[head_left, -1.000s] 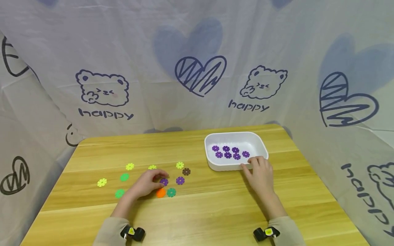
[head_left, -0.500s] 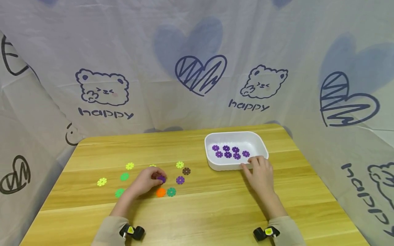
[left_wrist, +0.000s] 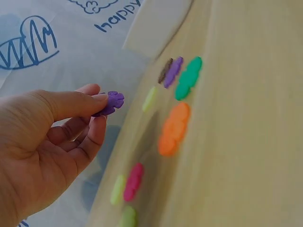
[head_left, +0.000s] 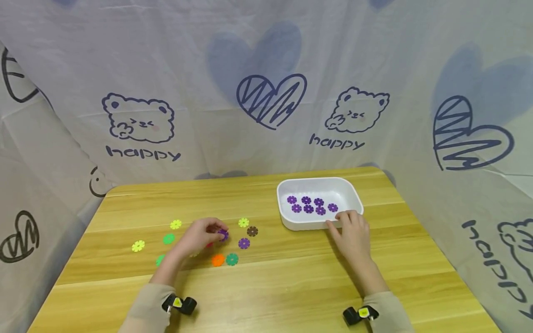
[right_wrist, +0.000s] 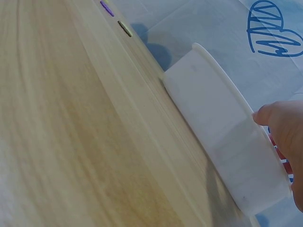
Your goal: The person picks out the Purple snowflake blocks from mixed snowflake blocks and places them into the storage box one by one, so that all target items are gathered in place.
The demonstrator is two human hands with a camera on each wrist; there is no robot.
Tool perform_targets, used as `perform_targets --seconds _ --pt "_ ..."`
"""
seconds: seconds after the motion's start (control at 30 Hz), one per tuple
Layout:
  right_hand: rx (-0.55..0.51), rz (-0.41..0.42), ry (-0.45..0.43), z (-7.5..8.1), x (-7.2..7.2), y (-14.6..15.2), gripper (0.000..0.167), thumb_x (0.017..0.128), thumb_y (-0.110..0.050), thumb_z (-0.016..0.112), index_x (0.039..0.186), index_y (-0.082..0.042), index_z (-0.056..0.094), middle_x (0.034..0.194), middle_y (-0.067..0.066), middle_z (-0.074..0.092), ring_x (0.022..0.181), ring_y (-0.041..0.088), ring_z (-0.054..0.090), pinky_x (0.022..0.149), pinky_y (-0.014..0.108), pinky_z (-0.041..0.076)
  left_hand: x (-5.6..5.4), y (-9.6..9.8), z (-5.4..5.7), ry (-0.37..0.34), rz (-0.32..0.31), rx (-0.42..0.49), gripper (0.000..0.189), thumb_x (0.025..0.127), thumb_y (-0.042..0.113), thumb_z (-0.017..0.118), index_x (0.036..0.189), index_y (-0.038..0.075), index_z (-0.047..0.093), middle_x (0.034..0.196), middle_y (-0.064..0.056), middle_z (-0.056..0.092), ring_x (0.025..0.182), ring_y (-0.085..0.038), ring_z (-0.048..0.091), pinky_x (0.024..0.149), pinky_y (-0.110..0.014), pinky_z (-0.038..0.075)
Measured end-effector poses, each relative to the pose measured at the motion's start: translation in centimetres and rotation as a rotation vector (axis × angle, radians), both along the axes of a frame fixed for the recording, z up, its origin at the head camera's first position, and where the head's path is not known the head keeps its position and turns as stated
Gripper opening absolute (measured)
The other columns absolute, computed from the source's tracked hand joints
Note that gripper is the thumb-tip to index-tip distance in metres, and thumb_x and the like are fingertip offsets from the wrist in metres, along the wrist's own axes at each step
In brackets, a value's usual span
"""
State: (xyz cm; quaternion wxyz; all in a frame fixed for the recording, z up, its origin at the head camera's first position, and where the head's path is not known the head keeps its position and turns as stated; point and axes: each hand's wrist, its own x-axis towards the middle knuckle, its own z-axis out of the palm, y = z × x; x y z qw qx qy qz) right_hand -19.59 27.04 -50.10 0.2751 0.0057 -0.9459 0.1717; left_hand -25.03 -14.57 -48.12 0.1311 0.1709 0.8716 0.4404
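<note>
My left hand pinches a purple snowflake building disc between thumb and fingers, raised off the table in the left wrist view. Under and around this hand lie loose discs: a pink one, an orange one, a teal one, another purple one and a brown one. My right hand holds the near rim of a white plastic tray, thumb at the outer side and fingers over the edge. Several purple discs lie flat inside the tray.
Yellow discs and green discs are spread over the left part of the wooden table. A white printed curtain hangs behind the table and along its sides.
My left hand has picked up the purple disc from the table and lifted it slightly away from me, uncovering a pink disc. The right hand keeps its place on the tray.
</note>
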Motion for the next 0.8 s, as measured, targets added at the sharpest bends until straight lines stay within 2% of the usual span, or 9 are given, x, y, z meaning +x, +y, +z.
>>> perform_targets --seconds 0.37,0.67,0.8 --pt "-0.007 0.0 -0.013 0.0 0.0 0.1 0.035 0.086 -0.034 0.072 0.1 -0.003 0.062 0.102 0.016 0.057 0.098 0.036 0.053 0.094 0.055 0.042 -1.6 3.0 2.4 0.05 -0.099 0.039 0.015 0.089 0.007 0.068 0.103 0.007 0.071 0.096 -0.006 0.072 0.084 -0.013 0.065 0.075 -0.023 0.056" --pt "-0.01 -0.003 -0.024 0.0 -0.1 0.2 0.036 0.086 -0.035 0.072 0.1 -0.003 0.063 0.103 0.016 0.057 0.099 0.035 0.053 0.094 0.055 0.041 -2.7 7.4 4.0 0.104 -0.195 0.051 0.013 0.089 0.009 0.068 0.101 0.01 0.073 0.096 -0.005 0.074 0.084 -0.01 0.067 0.077 -0.023 0.057" --pt "-0.009 -0.001 -0.011 0.1 0.0 0.1 0.035 0.086 -0.034 0.072 0.1 -0.003 0.063 0.103 0.016 0.058 0.099 0.036 0.053 0.093 0.054 0.042 -2.8 9.3 4.8 0.108 -0.208 0.048 0.012 0.091 0.011 0.067 0.099 0.011 0.075 0.097 -0.005 0.075 0.085 -0.011 0.069 0.076 -0.024 0.057"
